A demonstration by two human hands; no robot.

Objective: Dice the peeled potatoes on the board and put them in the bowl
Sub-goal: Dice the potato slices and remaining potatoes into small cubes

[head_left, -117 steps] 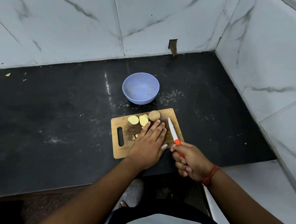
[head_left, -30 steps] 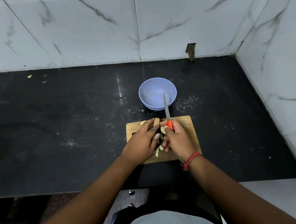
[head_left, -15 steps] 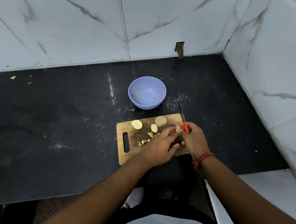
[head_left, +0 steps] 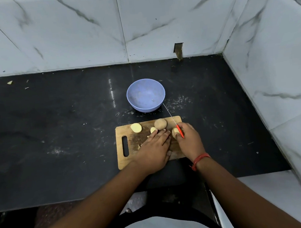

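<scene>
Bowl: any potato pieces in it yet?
No, the bowl shows only its bare blue inside; the potato pieces lie on the board.

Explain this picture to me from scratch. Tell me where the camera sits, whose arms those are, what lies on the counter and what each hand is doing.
There is no machine here: a person wears a wide-angle camera on the head, looking forward and down, so the two arms coming up from the bottom edge are the wearer's own. On the black counter lies a wooden cutting board, and behind it stands an empty blue bowl. On the board are a whole round potato, a potato half and a few small cut pieces. The left hand rests flat on the board, fingers straight, over some of the pieces. The right hand grips a knife with an orange handle, its thin blade pointing toward the bowl, and also holds a pale piece of potato against the handle.
</scene>
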